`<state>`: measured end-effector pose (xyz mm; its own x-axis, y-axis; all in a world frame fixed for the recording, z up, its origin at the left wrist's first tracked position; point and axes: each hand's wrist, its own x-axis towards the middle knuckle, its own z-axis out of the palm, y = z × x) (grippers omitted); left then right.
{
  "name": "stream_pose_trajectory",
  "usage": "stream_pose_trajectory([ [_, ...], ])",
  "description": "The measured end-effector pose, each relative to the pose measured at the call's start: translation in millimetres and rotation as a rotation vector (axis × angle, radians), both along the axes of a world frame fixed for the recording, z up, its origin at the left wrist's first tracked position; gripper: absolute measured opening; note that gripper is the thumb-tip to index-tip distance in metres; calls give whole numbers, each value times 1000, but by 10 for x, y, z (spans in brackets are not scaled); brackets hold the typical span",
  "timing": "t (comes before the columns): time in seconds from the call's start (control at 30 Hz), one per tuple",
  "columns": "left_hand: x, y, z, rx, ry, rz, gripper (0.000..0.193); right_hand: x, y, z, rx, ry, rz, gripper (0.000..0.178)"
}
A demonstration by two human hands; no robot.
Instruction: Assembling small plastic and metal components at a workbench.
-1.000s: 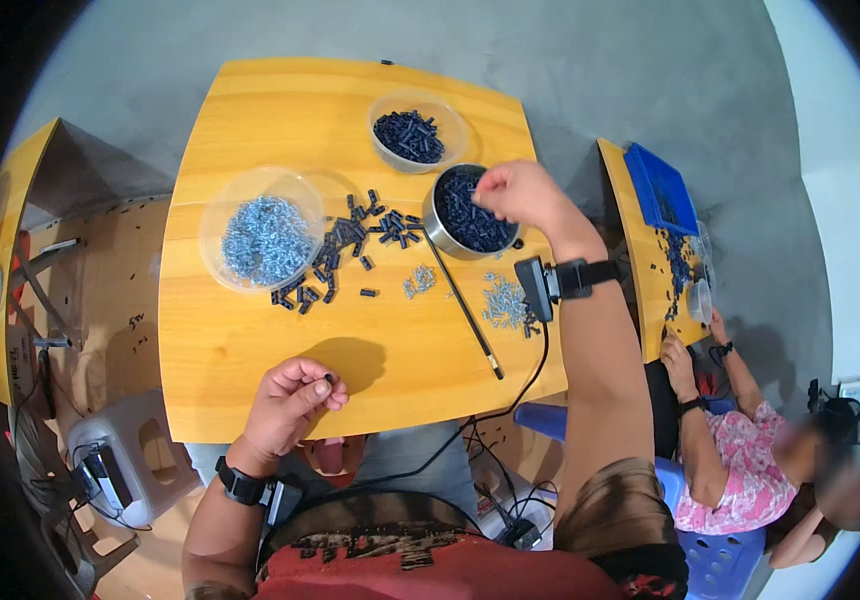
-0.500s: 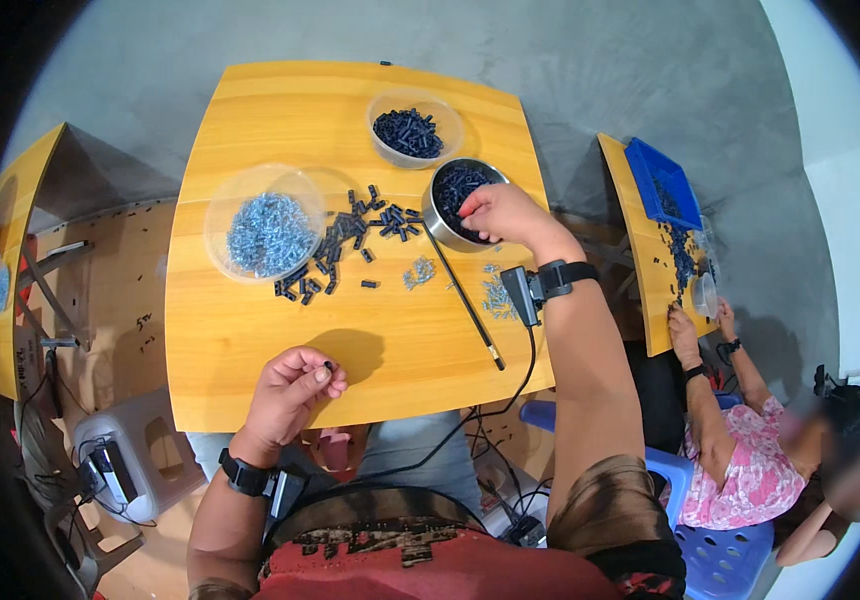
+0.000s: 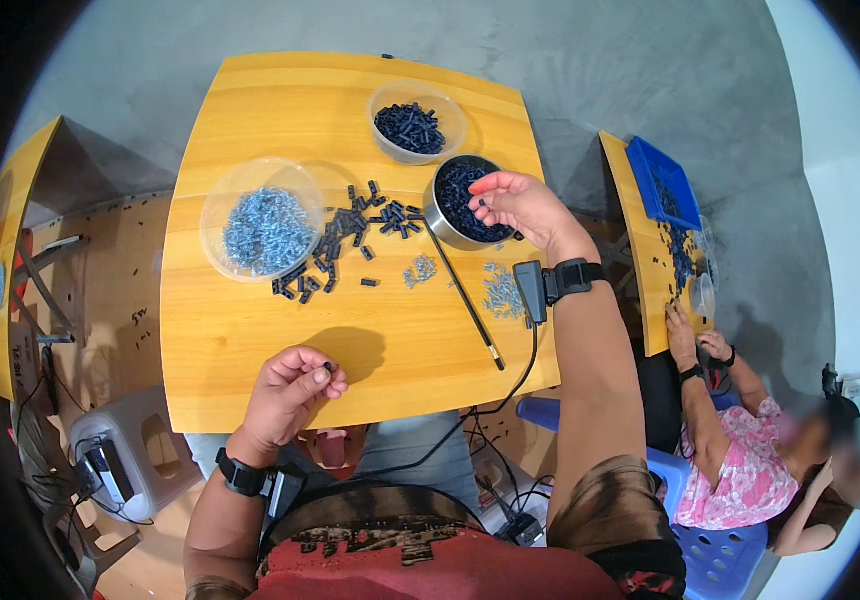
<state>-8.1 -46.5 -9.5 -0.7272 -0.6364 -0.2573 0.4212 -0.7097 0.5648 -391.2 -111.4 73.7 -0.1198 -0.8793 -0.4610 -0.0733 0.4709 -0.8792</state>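
My left hand (image 3: 290,393) is closed above the near part of the yellow table, with a small black piece (image 3: 328,367) pinched between thumb and fingertips. Over the right side of a metal bowl (image 3: 444,226) is my right hand (image 3: 525,208), its fingertips pinching another small black piece (image 3: 482,203). Short black tube-like pieces (image 3: 458,183) fill that bowl. Similar loose black tubes (image 3: 335,240) lie scattered left of it. A thin black stick (image 3: 462,290) slants across the table beside two small piles of tiny silvery parts (image 3: 502,292).
At the left stands a clear round bowl (image 3: 212,222) of pale blue transparent pieces. Another clear bowl (image 3: 458,120) with black tubes stands at the back. A cable (image 3: 528,365) hangs from my right wrist device. Rightward, a person (image 3: 740,450) works at another table with a blue tray (image 3: 685,205).
My right hand has lifted a little out of the metal bowl and turned, and a black piece now shows at its fingertips. The left hand stays nearly still.
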Motion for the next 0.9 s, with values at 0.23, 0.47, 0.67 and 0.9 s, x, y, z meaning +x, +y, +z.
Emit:
stream_pose_trajectory([
  [0.23,8,-4,6,-5,-12,-9,6,219,-605,319,-233,-7,-96,28],
  [0.47,-8,6,5,-20,-43,-10,7,111,-512,308,-212,241,-133,27],
  [0.67,7,-5,-3,-13,25,-20,6,76,-66,55,34,645,120,12],
  [0.9,5,-4,13,-6,0,-12,6,142,-129,-284,-121,976,234,18],
])
